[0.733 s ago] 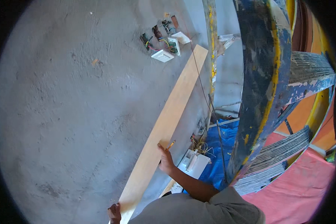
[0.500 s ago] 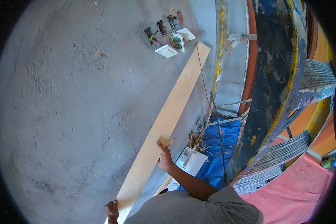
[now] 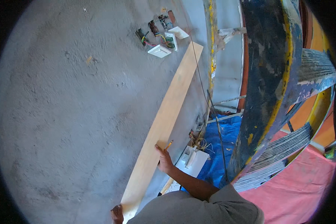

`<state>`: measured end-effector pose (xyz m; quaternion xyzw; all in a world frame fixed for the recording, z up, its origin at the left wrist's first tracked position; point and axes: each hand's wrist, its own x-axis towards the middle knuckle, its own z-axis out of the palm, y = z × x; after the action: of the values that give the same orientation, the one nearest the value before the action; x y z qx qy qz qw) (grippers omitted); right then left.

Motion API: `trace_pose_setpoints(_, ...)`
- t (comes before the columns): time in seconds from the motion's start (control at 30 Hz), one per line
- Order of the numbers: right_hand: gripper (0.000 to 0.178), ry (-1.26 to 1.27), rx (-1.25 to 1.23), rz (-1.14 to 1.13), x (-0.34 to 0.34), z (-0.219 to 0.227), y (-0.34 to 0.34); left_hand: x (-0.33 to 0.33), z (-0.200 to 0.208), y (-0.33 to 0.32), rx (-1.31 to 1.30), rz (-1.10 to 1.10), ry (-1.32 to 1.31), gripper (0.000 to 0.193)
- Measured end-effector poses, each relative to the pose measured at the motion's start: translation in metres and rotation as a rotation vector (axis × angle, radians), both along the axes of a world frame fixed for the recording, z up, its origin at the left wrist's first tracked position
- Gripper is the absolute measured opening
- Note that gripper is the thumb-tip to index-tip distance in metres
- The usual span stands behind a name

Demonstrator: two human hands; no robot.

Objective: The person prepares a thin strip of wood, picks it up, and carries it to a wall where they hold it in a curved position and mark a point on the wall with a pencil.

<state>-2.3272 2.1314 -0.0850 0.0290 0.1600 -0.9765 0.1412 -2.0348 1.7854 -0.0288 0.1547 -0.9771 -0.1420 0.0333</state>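
Head view: pale wooden plank (image 3: 168,112) runs on a slant across grey plastered wall (image 3: 74,123), btm end nr wall's lower edge, top end up nr wall's R edge; can't tell if its back touches the plaster. L hand (image 3: 117,214) is closed on plank's L edge, nr btm end; fingers partly hidden & cut off by view's lower edge. R hand (image 3: 164,160) grips plank's R edge lower-mid, thumb laid on the face, other fingers mostly out of sight; it also has a yellow pencil (image 3: 169,144) tucked in, tip end poking up & R past plank's edge. R forearm (image 3: 194,184) comes in from a grey shirt (image 3: 198,209).

Up nr wall's top edge, just L of plank's top end: three white switch plates (image 3: 159,51) hang loose w/ coloured wires (image 3: 160,36) out of dark wall cutouts (image 3: 153,28). Thin dark line (image 3: 199,72) crosses plank's top end; can't tell if cord.

R of plank, low: white box (image 3: 192,161) w/ tangle of yellowish wires (image 3: 201,143) nr its top corner, next to blue tarp (image 3: 222,134). Far R: dark, yellow-edged frame (image 3: 265,74) w/ ribbed grey crosspieces (image 3: 282,151), pinkish-red sheet (image 3: 291,190) below.
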Motion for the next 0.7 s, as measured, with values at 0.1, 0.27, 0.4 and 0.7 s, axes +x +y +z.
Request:
trace_pose_setpoints(0.1, 0.045, -0.072, -0.027, 0.005, 0.001, 0.004, -0.002, 0.011, -0.013, -0.004, 0.007, 0.076, -0.040, 0.031)
trace_pose_setpoints(0.27, 0.042, -0.093, 0.001, -0.034, -0.004, -0.010, -0.008, 0.014, -0.048, -0.029, -0.547, -0.594, 0.380, 0.005)
trace_pose_setpoints(0.4, 0.043, 0.136, 0.360, -0.207, -0.009, -0.060, -0.019, 0.019, -0.039, -0.021, -0.170, -0.422, 0.085, 0.008)
trace_pose_setpoints(0.7, 0.043, -0.082, 0.165, -0.082, 0.005, -0.019, 0.016, -0.001, -0.129, -0.076, 0.026, -0.095, -0.019, 0.036)
